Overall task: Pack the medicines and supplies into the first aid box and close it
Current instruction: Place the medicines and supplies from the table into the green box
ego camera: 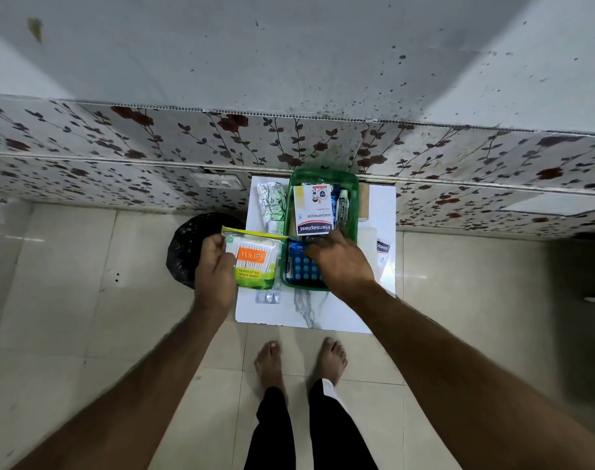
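A green see-through first aid box [354, 212] stands open on a small white table [340, 317]. Inside lie a white Hansaplast carton [314, 212], a Cipladine tube [341, 206] and a blue blister strip [302, 266]. My right hand [340, 262] reaches into the near half of the box, fingers down on the blue strip; what they grip is hidden. Just left of the box, my left hand [214, 269] holds a pack of Tulips cotton swabs [255, 259]. A silver foil strip [270, 200] and a small clear blister strip [268, 297] lie on the table.
A second Hansaplast packet [382, 251] lies right of the box. A black bin bag [187, 245] sits on the floor left of the table. A flower-patterned wall [119, 147] rises right behind the table. My bare feet [299, 361] stand at its near edge.
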